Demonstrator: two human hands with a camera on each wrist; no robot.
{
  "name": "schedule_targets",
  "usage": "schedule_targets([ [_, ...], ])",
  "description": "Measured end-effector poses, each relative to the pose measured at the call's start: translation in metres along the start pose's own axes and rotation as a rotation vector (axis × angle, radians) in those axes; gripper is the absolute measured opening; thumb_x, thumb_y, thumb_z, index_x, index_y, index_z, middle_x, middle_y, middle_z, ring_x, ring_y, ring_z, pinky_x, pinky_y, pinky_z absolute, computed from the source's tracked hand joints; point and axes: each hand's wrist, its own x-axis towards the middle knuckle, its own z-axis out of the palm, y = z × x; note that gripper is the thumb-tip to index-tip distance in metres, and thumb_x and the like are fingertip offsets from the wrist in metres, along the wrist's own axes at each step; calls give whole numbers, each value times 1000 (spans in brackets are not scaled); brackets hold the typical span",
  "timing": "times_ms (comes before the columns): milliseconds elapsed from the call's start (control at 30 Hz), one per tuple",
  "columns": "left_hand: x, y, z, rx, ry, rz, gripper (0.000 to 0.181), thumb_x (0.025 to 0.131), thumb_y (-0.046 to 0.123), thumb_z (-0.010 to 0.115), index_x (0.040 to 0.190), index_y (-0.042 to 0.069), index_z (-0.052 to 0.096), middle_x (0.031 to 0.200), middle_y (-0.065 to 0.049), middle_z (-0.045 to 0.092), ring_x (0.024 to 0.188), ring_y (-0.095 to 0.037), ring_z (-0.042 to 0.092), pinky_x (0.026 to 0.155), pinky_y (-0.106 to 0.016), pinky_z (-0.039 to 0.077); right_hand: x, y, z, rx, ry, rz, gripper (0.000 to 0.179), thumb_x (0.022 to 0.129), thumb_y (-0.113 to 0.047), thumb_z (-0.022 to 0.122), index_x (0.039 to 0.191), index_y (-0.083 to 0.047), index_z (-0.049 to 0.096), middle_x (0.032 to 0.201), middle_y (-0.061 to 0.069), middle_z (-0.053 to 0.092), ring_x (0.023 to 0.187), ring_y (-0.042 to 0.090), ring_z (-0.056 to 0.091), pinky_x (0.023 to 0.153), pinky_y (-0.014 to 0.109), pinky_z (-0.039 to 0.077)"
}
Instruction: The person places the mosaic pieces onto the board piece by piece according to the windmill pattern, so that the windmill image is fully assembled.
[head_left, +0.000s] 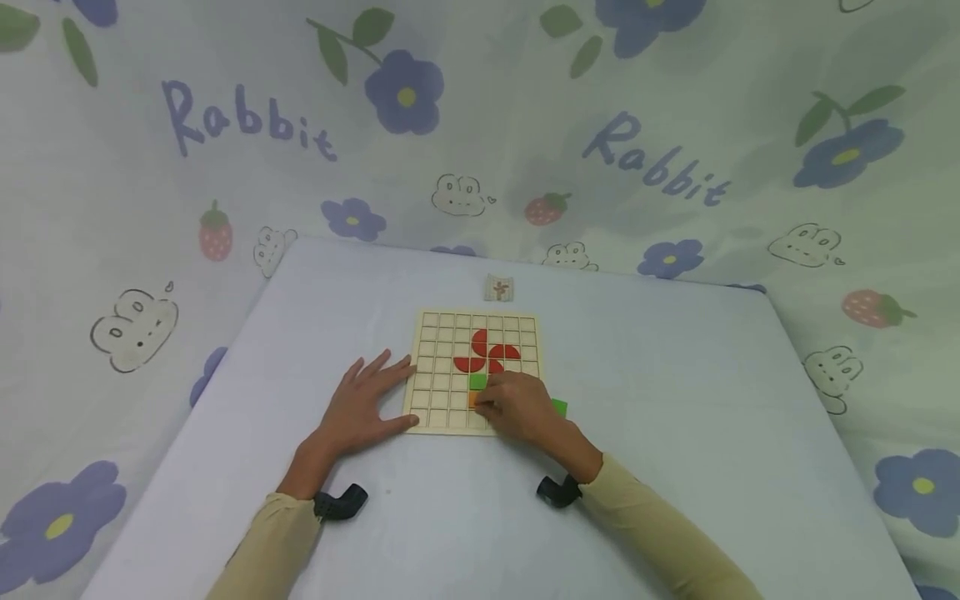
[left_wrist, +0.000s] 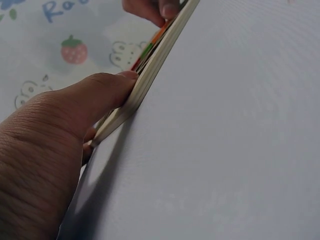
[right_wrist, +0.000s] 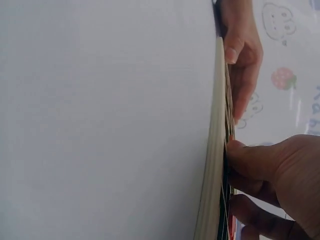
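Note:
A light wooden grid board (head_left: 440, 423) lies on the white table. Red rounded pieces (head_left: 469, 364) form a pinwheel on it, one of them partly covered by the right hand. Just below them sits a green square piece (head_left: 477, 382), with an orange piece (head_left: 472, 400) directly under it. My right hand (head_left: 521, 407) pinches at the orange piece with thumb and fingers, hiding part of it. My left hand (head_left: 362, 408) is spread at the board's left side, its thumb touching the near left corner. In the left wrist view that thumb (left_wrist: 107, 92) rests on the board's edge.
A small card or tile (head_left: 499, 288) with a brownish pinwheel-like picture lies beyond the board. Another green piece (head_left: 559, 407) shows beside the board's right edge, partly hidden by the right hand. Patterned cloth (head_left: 480, 125) hangs behind the table.

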Motion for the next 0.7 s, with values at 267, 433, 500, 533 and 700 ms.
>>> schedule_targets([
  [267,1,2,-3,-34,-18,-18,81,78,60,72,144,18,52,153,2,41,146,-28,22,118,-53,8,0,1,1,29,1,67,4,83,-19,81,87,-20,81,75,-12,66,65,2,54,53,17,44],
  [433,1,1,-2,-24,-30,-19,81,79,63,70,145,20,51,154,3,39,146,-27,21,118,-52,8,-8,7,-4,23,-20,140,9,83,-20,81,92,-20,80,78,-14,65,67,1,54,55,18,44],
  [500,0,1,-2,-17,-28,-23,81,79,63,70,145,20,51,153,4,40,146,-27,21,118,-52,8,-13,11,-8,22,-36,179,11,83,-23,81,94,-20,80,77,-16,63,67,0,52,56,19,44],
  [533,0,1,-2,-14,-26,-24,80,79,62,70,145,20,51,153,4,40,146,-26,22,118,-52,8,-16,14,-10,24,-45,194,11,83,-24,80,94,-21,80,76,-17,62,66,0,51,56,19,44],
  [700,-1,1,-3,-3,-26,-28,80,80,62,70,145,20,51,154,4,39,146,-26,21,118,-52,7,-35,28,-27,27,-75,206,16,79,-25,83,93,-20,79,76,-17,60,67,3,50,57,22,45],
])
